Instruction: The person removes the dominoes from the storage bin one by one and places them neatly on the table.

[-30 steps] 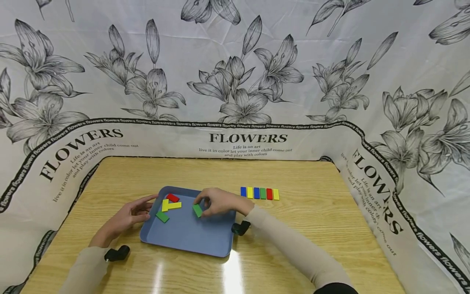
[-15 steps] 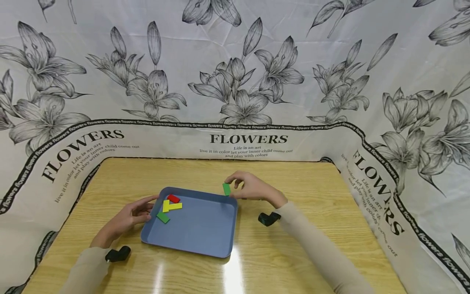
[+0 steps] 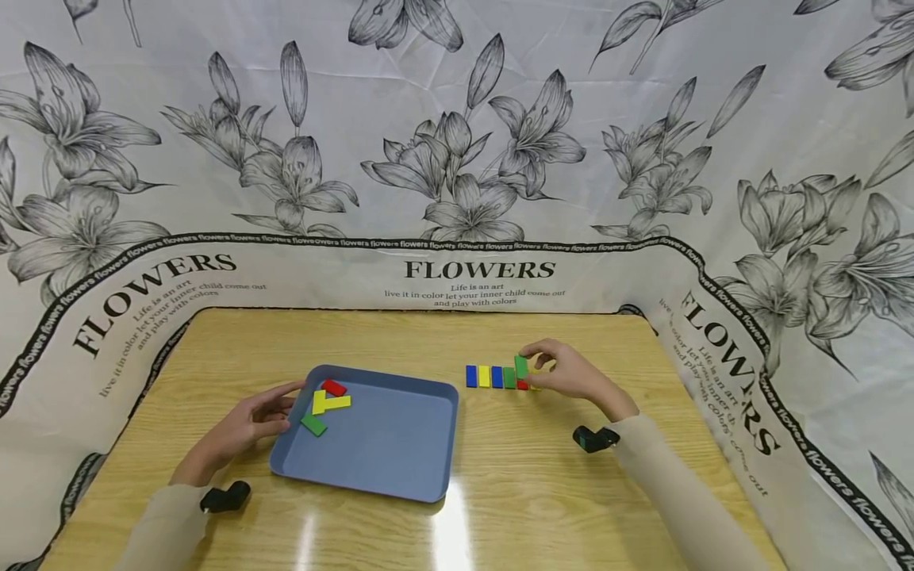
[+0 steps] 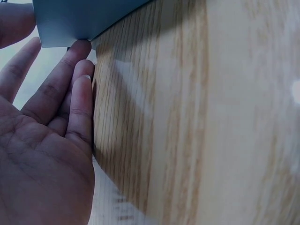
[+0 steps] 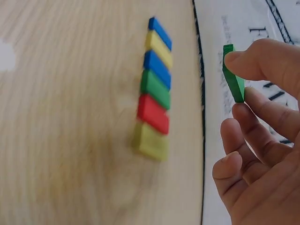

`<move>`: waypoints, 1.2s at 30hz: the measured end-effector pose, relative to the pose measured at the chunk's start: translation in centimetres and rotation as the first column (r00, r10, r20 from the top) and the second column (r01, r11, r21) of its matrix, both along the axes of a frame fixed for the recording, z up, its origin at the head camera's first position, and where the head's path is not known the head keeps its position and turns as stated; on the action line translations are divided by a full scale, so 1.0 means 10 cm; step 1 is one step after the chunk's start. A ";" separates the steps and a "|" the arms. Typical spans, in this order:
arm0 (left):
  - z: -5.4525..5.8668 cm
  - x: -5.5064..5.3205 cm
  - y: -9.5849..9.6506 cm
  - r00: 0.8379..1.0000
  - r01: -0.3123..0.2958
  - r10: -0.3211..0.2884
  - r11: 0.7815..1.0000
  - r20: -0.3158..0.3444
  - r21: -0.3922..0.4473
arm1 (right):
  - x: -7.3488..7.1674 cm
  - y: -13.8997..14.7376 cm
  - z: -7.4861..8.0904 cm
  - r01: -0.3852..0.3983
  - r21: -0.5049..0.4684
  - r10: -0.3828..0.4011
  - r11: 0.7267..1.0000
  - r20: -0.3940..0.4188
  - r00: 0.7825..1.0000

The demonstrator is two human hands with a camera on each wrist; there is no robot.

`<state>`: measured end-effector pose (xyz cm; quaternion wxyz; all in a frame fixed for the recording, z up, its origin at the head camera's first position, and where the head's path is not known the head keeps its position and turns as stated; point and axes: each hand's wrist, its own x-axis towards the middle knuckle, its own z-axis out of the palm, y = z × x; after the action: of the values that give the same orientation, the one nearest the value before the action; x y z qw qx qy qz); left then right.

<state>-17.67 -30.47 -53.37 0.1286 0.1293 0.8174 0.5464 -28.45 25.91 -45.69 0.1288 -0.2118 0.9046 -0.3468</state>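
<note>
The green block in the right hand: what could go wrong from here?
The green block could slip or twist, since the right hand merely pinches it. Lowering it might knock the row of blocks, set close together, out of line. The left hand is at the edge of the tray, so a nudge might shift it and the blocks inside.

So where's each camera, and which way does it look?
Head: on the person's head, looking forward and down at the tray, block row and flowery cloth; left hand, right hand and sleeves show.
Left wrist: on that wrist, looking at the left hand, tray's side and table.
Right wrist: on that wrist, looking at the right hand pinching a green block, and block row.
Head and right wrist share that green block and row.
</note>
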 end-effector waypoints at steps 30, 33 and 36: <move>0.05 0.03 0.01 1.000 -0.005 0.005 1.000 -0.022 -0.006 | -0.04 0.47 -0.43 0.122 0.039 -0.123 0.992 0.036 0.992; 0.04 0.03 0.00 1.000 0.003 -0.003 1.000 -0.024 0.008 | -0.05 0.47 -0.44 0.129 0.046 -0.131 0.991 0.042 0.991; 0.04 0.03 0.00 1.000 0.008 -0.007 1.000 -0.023 0.014 | -0.06 0.46 -0.46 0.146 0.049 -0.148 0.988 0.051 0.988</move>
<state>-17.41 -30.44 -52.95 0.1204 0.1395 0.8146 0.5500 -29.03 30.52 -50.33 0.1324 -0.1320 0.9215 -0.3404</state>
